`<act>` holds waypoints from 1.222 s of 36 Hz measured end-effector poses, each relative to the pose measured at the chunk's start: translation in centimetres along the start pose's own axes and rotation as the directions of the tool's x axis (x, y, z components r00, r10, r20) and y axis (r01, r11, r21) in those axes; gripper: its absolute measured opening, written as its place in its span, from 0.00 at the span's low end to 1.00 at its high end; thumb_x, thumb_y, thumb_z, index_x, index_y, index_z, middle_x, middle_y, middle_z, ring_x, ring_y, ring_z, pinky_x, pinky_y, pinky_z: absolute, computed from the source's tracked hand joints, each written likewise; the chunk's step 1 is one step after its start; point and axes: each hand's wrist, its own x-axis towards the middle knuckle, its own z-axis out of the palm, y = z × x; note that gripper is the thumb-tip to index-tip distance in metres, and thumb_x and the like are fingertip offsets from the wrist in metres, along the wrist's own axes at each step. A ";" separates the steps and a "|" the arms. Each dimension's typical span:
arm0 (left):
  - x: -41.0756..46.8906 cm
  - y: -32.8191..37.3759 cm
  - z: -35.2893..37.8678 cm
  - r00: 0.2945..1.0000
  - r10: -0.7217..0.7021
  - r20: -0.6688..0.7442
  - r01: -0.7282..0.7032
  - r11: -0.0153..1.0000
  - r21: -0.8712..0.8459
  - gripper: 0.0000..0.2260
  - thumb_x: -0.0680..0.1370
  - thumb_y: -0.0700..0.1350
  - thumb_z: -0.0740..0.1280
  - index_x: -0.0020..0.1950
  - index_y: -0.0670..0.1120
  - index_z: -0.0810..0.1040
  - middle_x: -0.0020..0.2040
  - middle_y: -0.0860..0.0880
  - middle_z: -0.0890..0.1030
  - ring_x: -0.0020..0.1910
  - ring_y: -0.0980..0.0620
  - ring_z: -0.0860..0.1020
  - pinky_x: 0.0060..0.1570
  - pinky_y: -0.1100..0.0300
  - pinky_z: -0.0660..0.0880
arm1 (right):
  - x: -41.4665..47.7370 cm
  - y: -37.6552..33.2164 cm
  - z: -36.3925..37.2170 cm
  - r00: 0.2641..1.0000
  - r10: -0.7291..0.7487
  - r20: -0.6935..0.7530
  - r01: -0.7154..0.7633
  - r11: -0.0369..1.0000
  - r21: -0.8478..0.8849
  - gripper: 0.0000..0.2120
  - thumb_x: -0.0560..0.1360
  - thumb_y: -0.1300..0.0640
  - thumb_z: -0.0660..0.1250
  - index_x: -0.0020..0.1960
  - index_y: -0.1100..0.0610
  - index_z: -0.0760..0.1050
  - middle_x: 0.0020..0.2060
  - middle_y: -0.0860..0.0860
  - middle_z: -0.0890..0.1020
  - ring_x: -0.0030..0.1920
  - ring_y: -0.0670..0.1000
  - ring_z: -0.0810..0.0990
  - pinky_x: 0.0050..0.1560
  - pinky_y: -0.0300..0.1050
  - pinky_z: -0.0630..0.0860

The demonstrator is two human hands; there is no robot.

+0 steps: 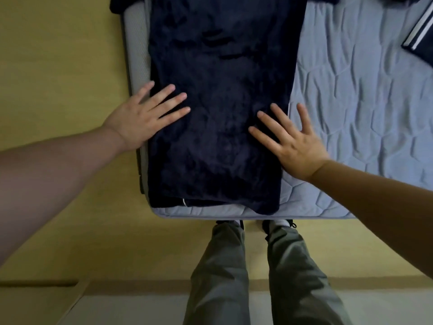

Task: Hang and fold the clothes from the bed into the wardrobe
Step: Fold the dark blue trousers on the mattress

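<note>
- A dark navy garment (218, 90) lies flat on the bed (351, 102), by its near left corner, with its left side along the bed's left edge.
- Its long axis runs from the bed's near edge straight away from the person; the near end stops just short of that edge, and the far end leaves the view.
- The left hand (140, 118) rests flat on the garment's left side, fingers straight and spread, gripping nothing.
- The right hand (293, 144) rests flat on the right side, fingers spread, its outer part over the quilted blue cover.
- The hands are well apart.
- A dark striped garment (419, 31) lies toward the bed's far right.
</note>
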 end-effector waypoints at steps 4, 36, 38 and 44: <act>1.5 -1.9 1.7 0.993 0.114 -0.013 -0.114 0.993 0.014 0.43 0.78 0.46 0.62 0.80 0.47 0.32 0.81 0.44 0.37 0.81 0.42 0.46 0.76 0.41 0.47 | 1.4 0.2 1.6 0.998 -0.049 -0.035 0.049 0.999 -0.003 0.34 0.80 0.62 0.57 0.82 0.54 0.47 0.80 0.56 0.50 0.79 0.63 0.49 0.73 0.73 0.50; -0.8 -1.4 -4.0 0.959 0.268 0.097 -0.224 0.919 -0.325 0.34 0.78 0.52 0.63 0.82 0.54 0.51 0.82 0.49 0.47 0.81 0.46 0.41 0.71 0.50 0.66 | 2.7 3.0 -4.4 0.881 -0.340 0.328 0.200 0.897 0.393 0.54 0.69 0.47 0.73 0.81 0.50 0.40 0.80 0.55 0.54 0.80 0.56 0.50 0.79 0.57 0.50; -0.9 -1.0 -3.8 0.961 0.254 0.115 -0.212 0.934 -0.288 0.34 0.79 0.53 0.62 0.82 0.53 0.49 0.82 0.49 0.45 0.80 0.45 0.41 0.71 0.51 0.64 | 2.6 2.9 -4.0 0.878 -0.358 0.317 0.251 0.909 0.333 0.55 0.69 0.42 0.72 0.80 0.49 0.36 0.80 0.58 0.54 0.80 0.59 0.51 0.78 0.59 0.51; -1.2 0.5 -3.7 0.975 0.151 0.164 -0.021 0.796 -0.605 0.37 0.77 0.47 0.70 0.81 0.53 0.54 0.82 0.47 0.49 0.81 0.47 0.41 0.76 0.44 0.56 | 2.0 2.1 -3.6 0.855 -0.382 0.352 0.267 0.904 0.333 0.52 0.71 0.44 0.70 0.77 0.40 0.33 0.80 0.57 0.51 0.79 0.62 0.46 0.77 0.65 0.49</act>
